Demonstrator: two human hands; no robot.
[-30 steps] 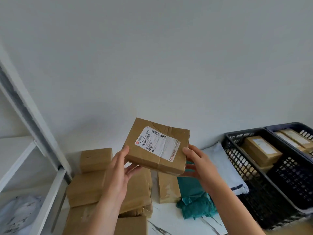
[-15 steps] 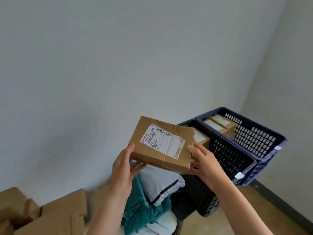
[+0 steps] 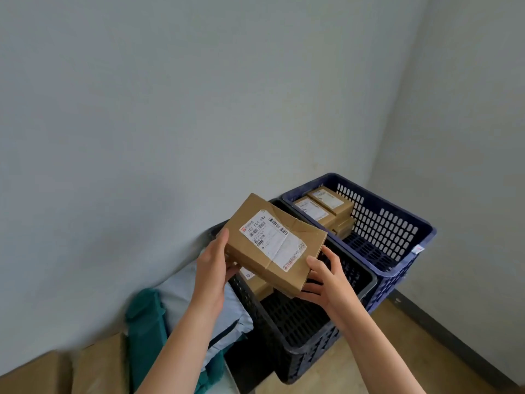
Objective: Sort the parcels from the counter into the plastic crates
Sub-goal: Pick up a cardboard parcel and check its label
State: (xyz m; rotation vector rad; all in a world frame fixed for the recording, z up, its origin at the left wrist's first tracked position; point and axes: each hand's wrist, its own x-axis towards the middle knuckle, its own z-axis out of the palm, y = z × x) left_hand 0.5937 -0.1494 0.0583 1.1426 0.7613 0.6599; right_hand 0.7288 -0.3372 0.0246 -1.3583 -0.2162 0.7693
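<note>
A brown cardboard parcel [image 3: 284, 268] with a white shipping label hangs over the black crate [image 3: 306, 331], held between both hands. My left hand [image 3: 211, 268] grips its left end, thumb on top. My right hand [image 3: 325, 280] grips its near right corner from below. Under it, another brown parcel [image 3: 255, 282] lies inside the black crate. The blue crate [image 3: 397, 251] stands just right of the black one and holds stacked brown parcels [image 3: 324, 207].
On the counter at lower left lie a teal bag [image 3: 145, 331], a pale grey mailer [image 3: 181, 297] and brown boxes [image 3: 96, 368]. Walls close in behind and to the right. Tan floor [image 3: 397, 351] shows beside the crates.
The view has swung right from the counter pile to the crates. Both hands have carried the parcel along, and it now hangs over the black crate.
</note>
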